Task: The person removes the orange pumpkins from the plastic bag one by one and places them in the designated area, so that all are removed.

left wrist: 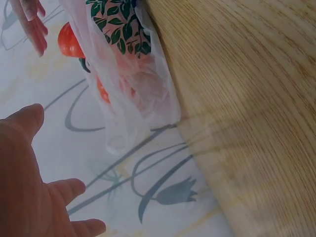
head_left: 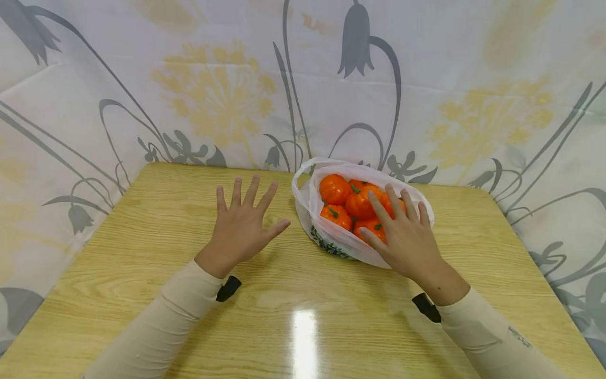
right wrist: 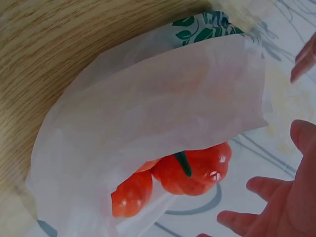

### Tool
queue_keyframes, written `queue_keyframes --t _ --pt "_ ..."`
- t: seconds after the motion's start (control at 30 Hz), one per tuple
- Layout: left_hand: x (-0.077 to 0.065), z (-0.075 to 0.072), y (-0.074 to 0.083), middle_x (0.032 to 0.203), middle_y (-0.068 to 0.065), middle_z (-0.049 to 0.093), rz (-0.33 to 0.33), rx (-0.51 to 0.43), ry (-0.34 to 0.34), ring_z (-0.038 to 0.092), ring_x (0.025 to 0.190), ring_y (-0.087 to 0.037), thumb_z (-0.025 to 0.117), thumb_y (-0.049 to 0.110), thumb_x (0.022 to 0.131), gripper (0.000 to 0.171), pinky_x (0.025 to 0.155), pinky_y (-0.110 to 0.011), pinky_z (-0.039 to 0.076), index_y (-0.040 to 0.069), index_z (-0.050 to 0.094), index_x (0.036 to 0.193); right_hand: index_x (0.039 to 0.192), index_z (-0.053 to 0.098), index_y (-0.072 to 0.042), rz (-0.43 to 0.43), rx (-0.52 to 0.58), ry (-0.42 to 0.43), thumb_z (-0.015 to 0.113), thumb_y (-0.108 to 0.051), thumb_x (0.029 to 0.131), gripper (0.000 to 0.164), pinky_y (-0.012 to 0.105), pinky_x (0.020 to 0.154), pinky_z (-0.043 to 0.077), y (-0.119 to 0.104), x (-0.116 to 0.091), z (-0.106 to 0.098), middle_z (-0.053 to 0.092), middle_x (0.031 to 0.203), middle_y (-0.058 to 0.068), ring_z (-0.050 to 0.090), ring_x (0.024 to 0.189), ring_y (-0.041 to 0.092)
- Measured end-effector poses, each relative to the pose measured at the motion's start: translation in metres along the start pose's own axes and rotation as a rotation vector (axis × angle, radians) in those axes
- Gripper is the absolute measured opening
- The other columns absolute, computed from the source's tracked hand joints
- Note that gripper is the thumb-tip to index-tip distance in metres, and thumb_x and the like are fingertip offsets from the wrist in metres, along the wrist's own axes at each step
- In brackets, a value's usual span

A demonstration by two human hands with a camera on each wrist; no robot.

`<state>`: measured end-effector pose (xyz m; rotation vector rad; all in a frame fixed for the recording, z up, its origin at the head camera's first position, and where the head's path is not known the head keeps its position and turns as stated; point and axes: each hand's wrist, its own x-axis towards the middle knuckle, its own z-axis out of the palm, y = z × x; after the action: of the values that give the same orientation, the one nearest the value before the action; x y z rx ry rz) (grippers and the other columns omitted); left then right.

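Observation:
A white plastic bag (head_left: 350,243) with a green leaf print stands with its mouth open and its handle loop raised at the left. Inside it lie several shiny orange pumpkins (head_left: 335,189) with green stems. My right hand (head_left: 409,239) hovers over the bag's right side, fingers spread, hiding part of the pumpkins in the head view. To the left of the bag, my left hand (head_left: 239,229) is held above the table, fingers spread and holding nothing. From the right wrist, the bag's side (right wrist: 148,108) covers most of the pumpkins (right wrist: 197,170).
The wooden table (head_left: 142,252) reaches back to a wall covering (head_left: 322,105) printed with grey and yellow flowers, which also flanks it on both sides. A bright light reflection shows near the table's front. Dark straps (head_left: 229,288) sit at both wrists.

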<state>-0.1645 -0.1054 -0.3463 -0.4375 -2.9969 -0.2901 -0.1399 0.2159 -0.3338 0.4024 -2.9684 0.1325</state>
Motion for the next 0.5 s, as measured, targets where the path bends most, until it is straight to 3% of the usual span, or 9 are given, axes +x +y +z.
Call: queue_keyframes --t 0.2,0.27,0.37,0.5 --pt "0.001 -0.001 0.002 0.169 -0.011 0.009 -0.007 0.001 0.003 0.003 0.154 -0.045 0.038 0.073 0.095 0.082 0.117 -0.071 -0.003 0.031 0.017 0.161 0.159 0.028 -0.018 -0.02 0.013 -0.004 0.047 -0.057 0.1 0.073 0.072 0.116 0.011 0.0 0.002 0.001 0.015 0.166 0.018 0.013 0.15 0.049" --pt "0.002 -0.002 0.004 0.168 -0.012 0.015 0.001 0.001 0.025 0.011 0.154 -0.042 0.041 0.07 0.096 0.078 0.118 -0.07 0.004 0.029 0.023 0.16 0.158 0.03 -0.017 -0.05 0.03 0.021 0.049 -0.052 0.101 0.07 0.071 0.115 0.013 0.001 0.001 0.003 0.019 0.165 0.02 0.016 0.149 0.049" --pt "0.002 0.001 0.008 0.16 -0.013 0.035 0.044 -0.005 0.105 0.034 0.147 -0.038 0.05 0.06 0.098 0.066 0.116 -0.065 0.025 0.024 0.042 0.153 0.154 0.039 -0.013 -0.122 0.097 0.112 0.056 -0.042 0.1 0.063 0.068 0.114 0.021 0.002 0.0 0.006 0.03 0.159 0.021 0.026 0.146 0.047" --pt "0.004 0.008 0.016 0.14 -0.012 0.058 0.115 -0.033 0.246 0.059 0.124 -0.035 0.061 0.046 0.097 0.046 0.098 -0.058 0.048 0.018 0.061 0.134 0.138 0.056 -0.004 -0.198 0.24 0.314 0.067 -0.023 0.094 0.049 0.061 0.108 0.034 0.008 -0.003 0.009 0.05 0.143 0.021 0.044 0.133 0.042"
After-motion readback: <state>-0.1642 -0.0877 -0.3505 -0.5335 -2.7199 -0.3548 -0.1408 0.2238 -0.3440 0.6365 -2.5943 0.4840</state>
